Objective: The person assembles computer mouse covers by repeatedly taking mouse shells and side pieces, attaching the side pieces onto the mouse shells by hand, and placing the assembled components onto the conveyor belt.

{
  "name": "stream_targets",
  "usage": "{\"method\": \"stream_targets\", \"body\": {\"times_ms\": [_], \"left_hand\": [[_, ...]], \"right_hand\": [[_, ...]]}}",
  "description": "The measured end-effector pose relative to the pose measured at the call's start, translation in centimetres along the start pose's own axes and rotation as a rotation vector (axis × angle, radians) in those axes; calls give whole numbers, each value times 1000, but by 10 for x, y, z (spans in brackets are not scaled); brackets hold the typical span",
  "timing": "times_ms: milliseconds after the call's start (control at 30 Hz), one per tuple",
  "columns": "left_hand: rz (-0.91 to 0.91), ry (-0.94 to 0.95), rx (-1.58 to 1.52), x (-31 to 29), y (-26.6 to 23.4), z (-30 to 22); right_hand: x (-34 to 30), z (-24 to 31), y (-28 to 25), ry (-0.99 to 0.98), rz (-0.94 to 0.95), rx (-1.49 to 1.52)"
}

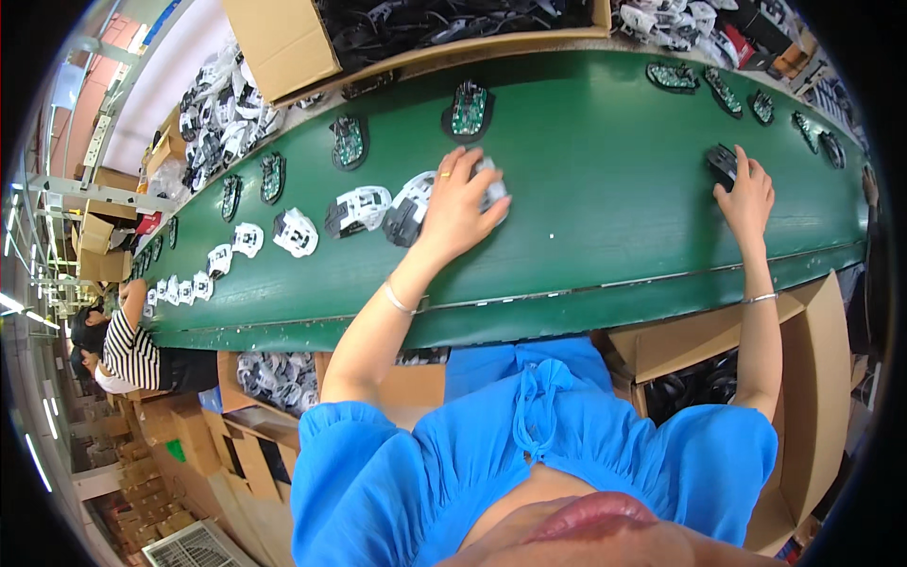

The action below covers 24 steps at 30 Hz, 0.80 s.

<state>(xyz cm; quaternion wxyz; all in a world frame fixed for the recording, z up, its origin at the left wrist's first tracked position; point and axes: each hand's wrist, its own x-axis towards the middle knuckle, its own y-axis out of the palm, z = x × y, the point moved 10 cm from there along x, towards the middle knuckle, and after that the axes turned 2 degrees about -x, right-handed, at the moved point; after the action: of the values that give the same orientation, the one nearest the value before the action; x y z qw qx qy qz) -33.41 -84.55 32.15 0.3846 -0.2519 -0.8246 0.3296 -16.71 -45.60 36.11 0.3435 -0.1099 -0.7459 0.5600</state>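
My left hand [458, 203] reaches over the green belt, its fingers curled over a white mouse shell [495, 194] that is mostly hidden and slightly blurred. Against the left side of that hand lies a white and black mouse shell [406, 215]; another mouse shell [359, 210] sits just left of it. Off to the right, my right hand [748, 197] grips a dark mouse part [722, 165] between thumb and fingers at the belt surface. Beyond my left hand is a black mouse base with a green circuit board [469, 111].
The green conveyor belt [605, 189] curves across the view. Circuit-board bases [673, 77] line its far side; white shells [248, 240] trail leftward. A cardboard box of black parts [416, 57] stands behind, an open box [812, 378] at near right. Another person [132, 350] works at far left.
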Motion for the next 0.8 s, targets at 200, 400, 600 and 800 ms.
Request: {"method": "stream_targets", "body": {"times_ms": [200,400,600,800], "left_hand": [[78,-14,-259,-19,-35,55],[-327,-118,-102,-26,-67,42],[-239,-208,218,-39,-57,48],[-274,-379,-200,-29,-69,67]], "right_hand": [[39,106,-52,-312,-114,936],[152,239,-95,-392,-374,770],[196,278,-69,88,-27,568],[219,271,-41,-68,-72,1094]]}}
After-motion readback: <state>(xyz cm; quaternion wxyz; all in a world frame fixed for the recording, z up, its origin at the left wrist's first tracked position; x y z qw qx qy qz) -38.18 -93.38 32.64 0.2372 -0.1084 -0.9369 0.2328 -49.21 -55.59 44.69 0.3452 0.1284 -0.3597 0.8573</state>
